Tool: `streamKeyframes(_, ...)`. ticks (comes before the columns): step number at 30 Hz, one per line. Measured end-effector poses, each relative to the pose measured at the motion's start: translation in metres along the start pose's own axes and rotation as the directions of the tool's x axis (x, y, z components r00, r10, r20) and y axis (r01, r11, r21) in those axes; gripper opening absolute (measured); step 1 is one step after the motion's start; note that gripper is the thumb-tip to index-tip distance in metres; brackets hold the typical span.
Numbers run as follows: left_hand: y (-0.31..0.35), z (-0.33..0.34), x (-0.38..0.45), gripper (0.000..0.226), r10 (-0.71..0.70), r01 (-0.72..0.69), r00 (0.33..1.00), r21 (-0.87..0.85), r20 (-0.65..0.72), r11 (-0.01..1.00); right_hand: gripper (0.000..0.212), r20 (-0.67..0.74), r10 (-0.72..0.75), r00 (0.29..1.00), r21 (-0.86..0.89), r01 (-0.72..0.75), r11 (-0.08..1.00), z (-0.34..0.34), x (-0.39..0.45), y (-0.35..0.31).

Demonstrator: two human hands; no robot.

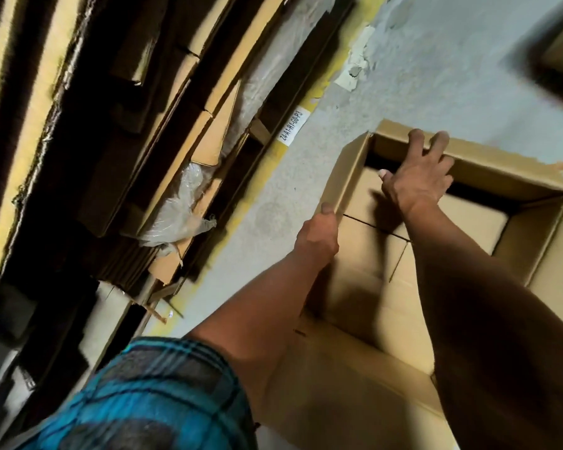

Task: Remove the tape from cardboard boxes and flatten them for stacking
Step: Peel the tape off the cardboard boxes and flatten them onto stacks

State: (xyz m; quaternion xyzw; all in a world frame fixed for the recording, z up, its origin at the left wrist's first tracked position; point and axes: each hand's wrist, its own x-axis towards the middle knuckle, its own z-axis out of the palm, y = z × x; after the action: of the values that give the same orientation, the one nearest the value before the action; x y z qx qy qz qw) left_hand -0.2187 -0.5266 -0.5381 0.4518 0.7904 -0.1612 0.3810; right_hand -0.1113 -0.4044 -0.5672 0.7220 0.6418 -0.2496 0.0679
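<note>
Reaching across an open cardboard box (387, 254) that sits on the concrete floor (452, 76), a person closes the left hand (319, 235) in a firm grip on the box's left wall while the right hand (416, 177) presses spread, straight fingers onto the far rim. Flattened cartons (143, 125) and plastic wrap (179, 212) lie stacked beyond the floor's yellow line. Uneven pressure could buckle a wall instead of folding the box along its creases; any tape left underneath, unseen here, could tear the board.
</note>
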Motion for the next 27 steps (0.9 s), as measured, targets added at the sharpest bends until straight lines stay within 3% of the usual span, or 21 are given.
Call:
streamKeyframes(3, -0.002, 0.000, 0.003, 0.062, 0.005, -0.005, 1.000, 0.012, -0.013, 1.000, 0.050, -0.059, 0.104, 0.993, 0.099, -0.098, 0.990, 0.005, 0.014, -0.009)
streamKeyframes(6, -0.004, -0.001, 0.003, 0.060, 0.009, -0.009, 1.000, 0.011, -0.008, 1.000, 0.042, -0.032, 0.176, 0.984, 0.240, -0.164, 0.957, 0.003, 0.021, -0.018)
streamKeyframes(12, 0.003, -0.002, -0.015, 0.039, 0.064, -0.061, 0.994, 0.033, -0.086, 0.998, 0.080, -0.082, 0.176, 0.981, 0.447, -0.121, 0.886, 0.016, -0.059, -0.026)
streamKeyframes(14, 0.012, -0.006, -0.033, 0.029, 0.061, -0.065, 0.988, -0.026, -0.139, 0.998, 0.087, 0.112, 0.233, 0.966, 0.610, -0.252, 0.751, 0.022, -0.095, -0.029)
streamKeyframes(16, 0.020, -0.011, -0.054, 0.018, 0.059, -0.065, 0.976, -0.024, -0.209, 0.998, 0.084, 0.449, 0.212, 0.868, 0.707, -0.491, 0.510, 0.017, -0.122, -0.030)
streamKeyframes(17, 0.024, -0.013, -0.065, 0.017, 0.079, -0.076, 0.966, 0.020, -0.246, 0.997, 0.083, 0.548, 0.185, 0.816, 0.711, -0.571, 0.410, 0.011, -0.133, -0.028)
streamKeyframes(21, 0.030, -0.016, -0.103, 0.007, 0.243, -0.183, 0.939, 0.243, -0.245, 0.952, 0.076, 0.616, 0.135, 0.776, 0.733, -0.627, 0.263, -0.003, -0.146, -0.009)
streamKeyframes(24, 0.036, -0.023, -0.128, 0.011, 0.401, -0.290, 0.885, 0.396, -0.235, 0.871, 0.032, 0.599, 0.108, 0.794, 0.749, -0.603, 0.275, -0.046, -0.158, 0.007)
streamKeyframes(27, 0.034, -0.030, -0.148, 0.032, 0.493, -0.360, 0.812, 0.397, -0.312, 0.844, 0.029, 0.509, 0.149, 0.848, 0.719, -0.514, 0.468, -0.074, -0.165, 0.018)
